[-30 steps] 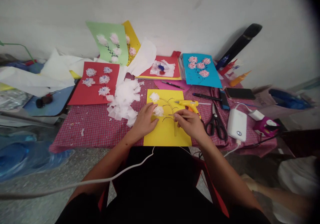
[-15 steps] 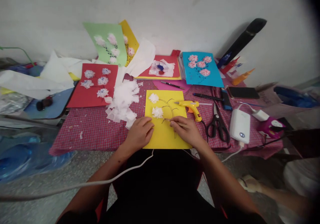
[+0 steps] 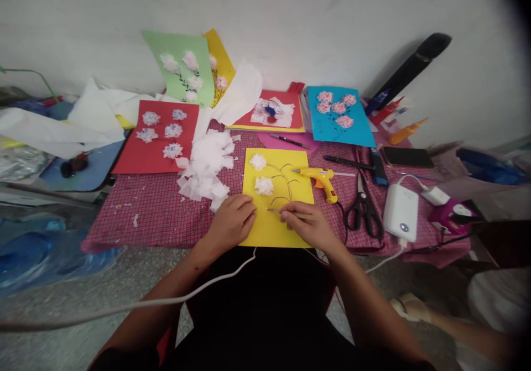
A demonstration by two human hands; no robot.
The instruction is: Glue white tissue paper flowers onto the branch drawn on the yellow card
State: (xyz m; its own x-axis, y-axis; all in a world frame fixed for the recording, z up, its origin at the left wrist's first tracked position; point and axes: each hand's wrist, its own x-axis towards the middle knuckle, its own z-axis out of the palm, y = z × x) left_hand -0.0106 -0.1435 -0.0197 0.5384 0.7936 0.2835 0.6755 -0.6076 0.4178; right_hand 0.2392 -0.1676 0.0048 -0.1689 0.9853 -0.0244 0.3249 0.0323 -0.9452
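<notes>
A yellow sheet of paper (image 3: 259, 227) lies at the table's front edge, bearing two white tissue flowers (image 3: 264, 185) and thin dark drawn stems. My left hand (image 3: 233, 219) rests on the sheet's left edge, fingers laid down and holding nothing. In my right hand (image 3: 305, 221) is a thin tan pencil (image 3: 276, 210), pinched between the fingers. Its tip points left, at the paper below the lower curved branch line; contact cannot be made out. A yellow glue gun (image 3: 317, 177) lies across the sheet's right edge, nozzle towards the stems.
White tissue squares (image 3: 207, 158) are heaped left of the sheet. Scissors (image 3: 364, 210) and a white power bank (image 3: 400, 210) lie to the right. Red (image 3: 133, 144), green (image 3: 170, 56) and blue (image 3: 365, 122) flower cards stand behind. A white cable (image 3: 166, 302) crosses my left arm.
My right hand has moved slightly down with the pencil, baring the lower branch line. The left hand stays on the paper. The whole view has shifted a little.
</notes>
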